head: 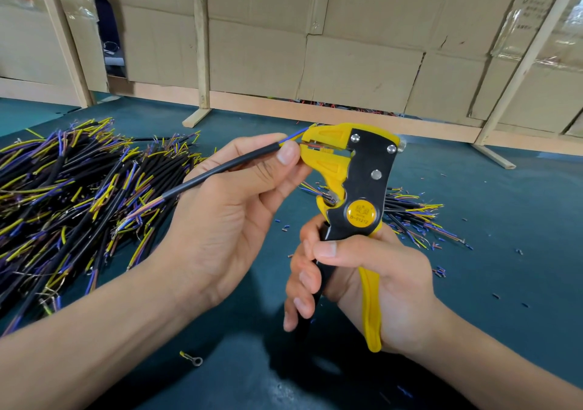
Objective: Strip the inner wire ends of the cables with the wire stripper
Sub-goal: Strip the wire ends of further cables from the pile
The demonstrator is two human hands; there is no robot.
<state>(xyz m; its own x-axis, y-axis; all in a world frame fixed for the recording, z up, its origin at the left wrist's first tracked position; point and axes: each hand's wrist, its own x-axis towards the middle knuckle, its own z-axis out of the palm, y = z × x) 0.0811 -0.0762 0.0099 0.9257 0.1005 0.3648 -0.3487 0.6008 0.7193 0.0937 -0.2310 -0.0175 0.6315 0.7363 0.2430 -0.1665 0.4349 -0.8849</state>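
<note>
Left hand [239,195] feeds cable [220,168] into stripper [353,176], right hand [362,283] gripping.

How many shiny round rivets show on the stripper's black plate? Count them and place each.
3 on the wire stripper: one at the upper left by the yellow head, one at the upper right, one lower, mid-plate. The right hand may hide others.

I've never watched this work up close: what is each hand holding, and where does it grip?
The left hand pinches a black cable near its stripped end. The right hand grips the wire stripper by its handles.
</note>
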